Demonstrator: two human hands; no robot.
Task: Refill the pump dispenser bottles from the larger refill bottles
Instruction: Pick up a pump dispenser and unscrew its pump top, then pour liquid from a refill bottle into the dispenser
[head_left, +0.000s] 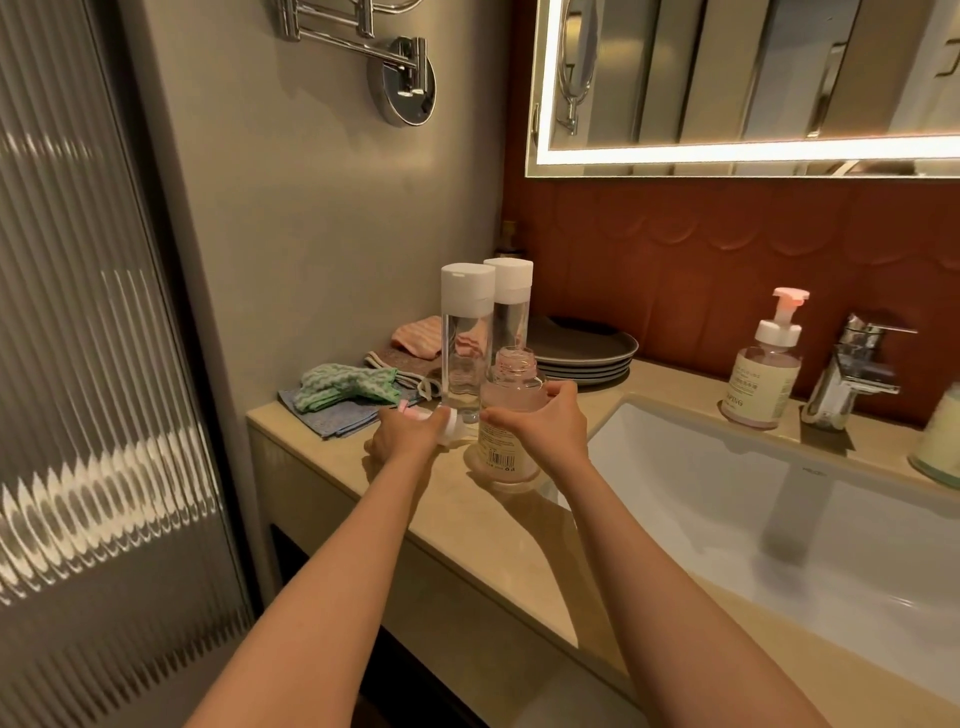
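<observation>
A ribbed glass door (78, 364) fills the left of the frame. Next, at the left end of the bench (467, 525), lie four cloths: one blue (332, 418), one green (343, 387), one brown (395, 364) and one pink-striped (415, 338). A chrome wall arm (402, 88) hangs above them, at the upper centre.

The left hand (402, 441) is curled round one pump head (447, 423), white with a pink tip, held low over the bench just left of the open bottle (511, 395). Behind stand two tall, clear refill bottles (466, 332) (510, 306), side by side, each with a white cap; I can read no writing on them.

The open bottle stands on the bench at centre frame, just left of the sink (727, 493). It is clear with pinkish liquid and a bare threaded neck. Its pale label carries a barcode; the small print is too fine to read. The right hand (550, 431) grips it round the shoulder.

Right of it, against the back wall, sits one stack of dark plates (587, 348), four by the rims that show. Beyond the sink stands one second pump bottle (763, 374) with its pink pump on; its label ends in "PING", the rest unreadable. Then come one chrome tap (852, 374) and one blurred jar (940, 441) at the right edge. A lit mirror (753, 78) spans the upper right.
</observation>
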